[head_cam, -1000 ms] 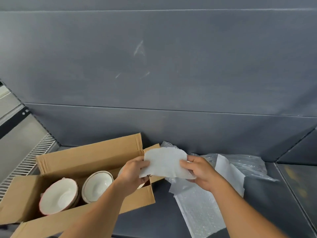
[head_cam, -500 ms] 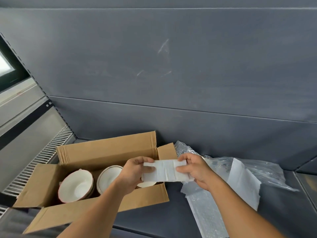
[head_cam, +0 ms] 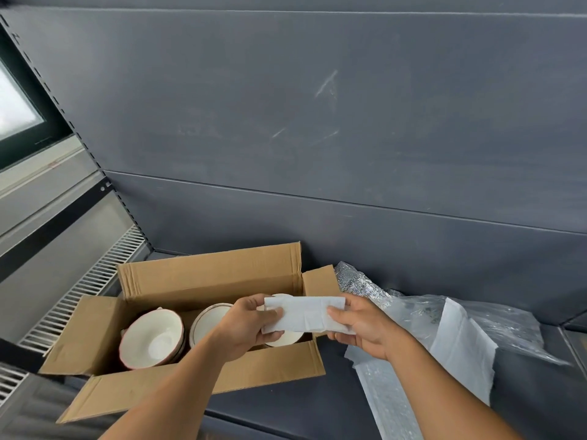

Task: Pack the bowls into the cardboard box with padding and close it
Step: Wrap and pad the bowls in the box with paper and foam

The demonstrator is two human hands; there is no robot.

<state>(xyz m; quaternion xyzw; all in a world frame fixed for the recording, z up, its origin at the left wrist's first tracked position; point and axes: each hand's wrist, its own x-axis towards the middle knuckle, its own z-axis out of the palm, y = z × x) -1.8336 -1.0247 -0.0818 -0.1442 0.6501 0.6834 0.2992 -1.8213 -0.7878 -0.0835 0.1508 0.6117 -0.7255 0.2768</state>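
Both hands pinch one folded white padding sheet [head_cam: 305, 314]: the left hand [head_cam: 244, 325] grips its left end, thumb on top, and the right hand [head_cam: 362, 328] grips its right end. The sheet hangs between them, above the right end of the open cardboard box [head_cam: 206, 274]. Directly below the left hand a white bowl [head_cam: 282, 339] sits in the box; further left of that hand lie a second bowl [head_cam: 206, 323] and a red-rimmed bowl stack [head_cam: 152, 339]. Below and right of the right hand, bubble wrap [head_cam: 384, 395] and a clear plastic bag [head_cam: 508, 325] lie on the desk [head_cam: 286, 404].

wall: grey panel [head_cam: 317, 106] behind | window [head_cam: 16, 106] far left | white vent grille [head_cam: 89, 290] lower left
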